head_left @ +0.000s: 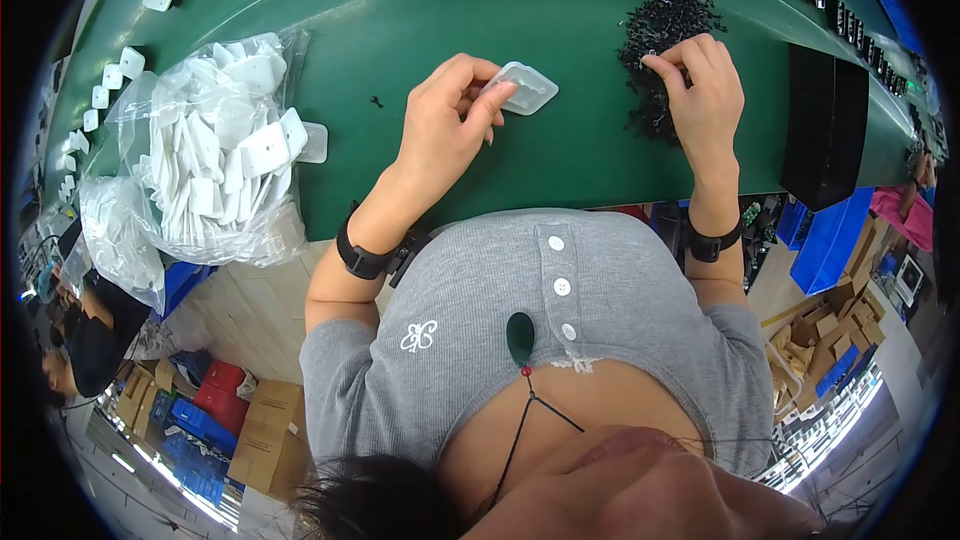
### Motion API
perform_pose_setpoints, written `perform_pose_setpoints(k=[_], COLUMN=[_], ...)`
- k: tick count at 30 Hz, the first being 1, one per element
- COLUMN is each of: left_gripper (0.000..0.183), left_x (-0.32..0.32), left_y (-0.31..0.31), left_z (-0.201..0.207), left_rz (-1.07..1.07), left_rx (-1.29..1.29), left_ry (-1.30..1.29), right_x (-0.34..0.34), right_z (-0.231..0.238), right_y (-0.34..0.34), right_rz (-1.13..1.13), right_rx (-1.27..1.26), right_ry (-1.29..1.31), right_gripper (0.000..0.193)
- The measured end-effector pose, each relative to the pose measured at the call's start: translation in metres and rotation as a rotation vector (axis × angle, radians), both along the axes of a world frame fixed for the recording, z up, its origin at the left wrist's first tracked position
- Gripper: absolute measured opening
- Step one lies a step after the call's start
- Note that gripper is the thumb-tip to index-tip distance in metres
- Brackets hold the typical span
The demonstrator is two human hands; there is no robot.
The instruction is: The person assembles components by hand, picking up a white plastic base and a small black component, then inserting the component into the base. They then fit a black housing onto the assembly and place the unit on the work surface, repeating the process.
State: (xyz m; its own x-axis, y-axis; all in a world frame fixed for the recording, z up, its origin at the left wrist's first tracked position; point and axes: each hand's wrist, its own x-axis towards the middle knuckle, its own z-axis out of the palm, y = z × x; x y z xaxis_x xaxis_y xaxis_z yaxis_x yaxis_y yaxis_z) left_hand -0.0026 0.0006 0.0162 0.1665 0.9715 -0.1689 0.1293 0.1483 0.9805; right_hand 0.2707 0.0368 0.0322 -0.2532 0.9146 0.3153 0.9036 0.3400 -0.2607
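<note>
My left hand (pixel 452 112) grips a translucent white plastic cover (pixel 526 89) by its near left edge, thumb on top, above the green table (pixel 400 35). The cover is shallow, with rounded corners. To the right, my right hand (pixel 704 88) is at a heap of small black parts (pixel 668 22). Its thumb and forefinger are pinched together at the heap's edge; what is between them is too small to make out. On the left lies a clear plastic bag (pixel 290 60) full of similar white covers (pixel 205 155).
A black box (pixel 824 125) stands at the table's right edge. One loose black part (pixel 376 101) lies beside the bag. White pieces (pixel 131 62) line the far left, and dark electronic modules (pixel 855 28) line the far right. Another person (pixel 95 325) sits at lower left.
</note>
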Motion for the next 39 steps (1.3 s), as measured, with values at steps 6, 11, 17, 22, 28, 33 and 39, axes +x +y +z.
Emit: perform_pose_setpoints(k=[6, 11, 17, 22, 28, 33, 39], left_gripper=[0.010, 0.013, 0.013, 0.012, 0.009, 0.012, 0.009], left_x=[0.014, 0.018, 0.014, 0.010, 0.009, 0.010, 0.007], left_y=[0.004, 0.011, 0.011, 0.011, 0.008, 0.005, 0.004], left_z=[0.008, 0.012, 0.004, 0.005, 0.007, 0.008, 0.000], left_rz=[0.090, 0.018, 0.117, 0.128, 0.123, 0.132, 0.133], left_rx=[0.049, 0.298, 0.518, 0.478, 0.278, 0.075, 0.001], left_ry=[-0.067, 0.063, 0.224, 0.214, 0.045, -0.180, -0.328], right_x=[-0.039, -0.076, -0.093, -0.093, -0.090, -0.088, -0.090], right_z=[0.007, 0.005, 0.000, 0.001, 0.001, 0.002, 0.000], right_y=[-0.009, -0.007, -0.007, -0.007, -0.004, -0.003, -0.007], right_rz=[-0.029, 0.175, 0.178, 0.185, 0.277, 0.364, 0.333], right_rx=[-0.497, -0.635, -0.736, -0.813, -0.392, 0.014, 0.018], right_ry=[1.092, 1.149, 1.159, 1.223, 0.797, 0.448, 0.420], right_gripper=[0.007, 0.006, 0.006, 0.007, 0.009, 0.013, 0.013])
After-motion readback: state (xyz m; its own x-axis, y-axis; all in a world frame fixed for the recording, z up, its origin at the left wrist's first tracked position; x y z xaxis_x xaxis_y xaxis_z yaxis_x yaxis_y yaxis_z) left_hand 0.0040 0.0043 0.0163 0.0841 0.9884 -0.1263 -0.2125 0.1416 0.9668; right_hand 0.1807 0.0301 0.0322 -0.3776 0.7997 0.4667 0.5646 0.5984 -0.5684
